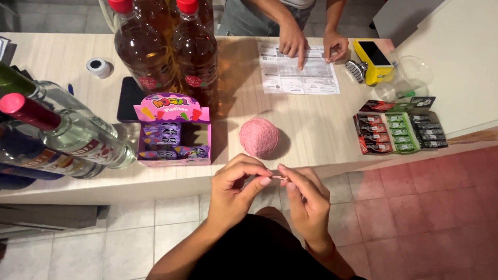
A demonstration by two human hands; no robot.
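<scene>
A pink ball of yarn [259, 137] rests on the pale counter [311, 129] near its front edge. Just in front of the ball, my left hand [236, 189] and my right hand [307, 199] meet fingertip to fingertip. Both pinch a short end of pink strand [278, 178] between thumb and forefinger. Whether the strand runs back to the ball cannot be made out.
A pink candy display box [174, 132] stands left of the ball, with brown soda bottles [166, 46] behind it and clear bottles [67, 129] at far left. A gum display [399, 132] sits at right. Another person's hands [311, 44] rest on a printed sheet [298, 72] beside a yellow card terminal [372, 59].
</scene>
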